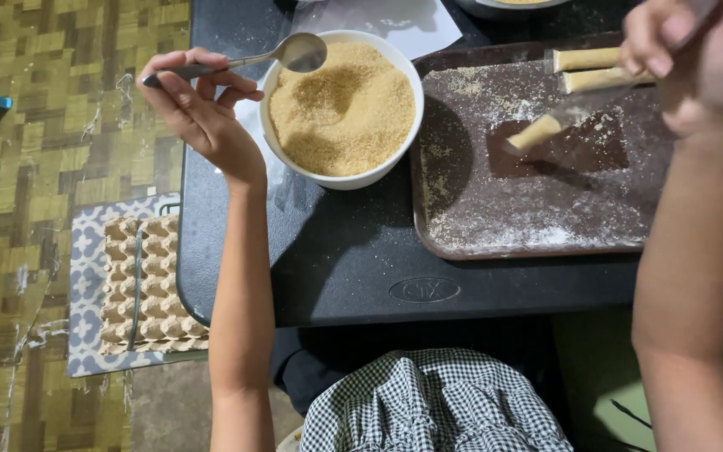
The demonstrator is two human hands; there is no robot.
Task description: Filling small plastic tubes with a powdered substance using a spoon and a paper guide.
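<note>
The metal spoon is held by its handle in the left hand, and its bowl hovers over the far left rim of the white bowl, which is full of brown crumbs. The bowl stands on the black surface, just beside a brown tray dusted with crumbs. Three pale rolls lie on the tray. The right hand is above them with fingers bent; it is blurred, so I cannot tell if it grasps something. An egg carton lies on the floor.
</note>
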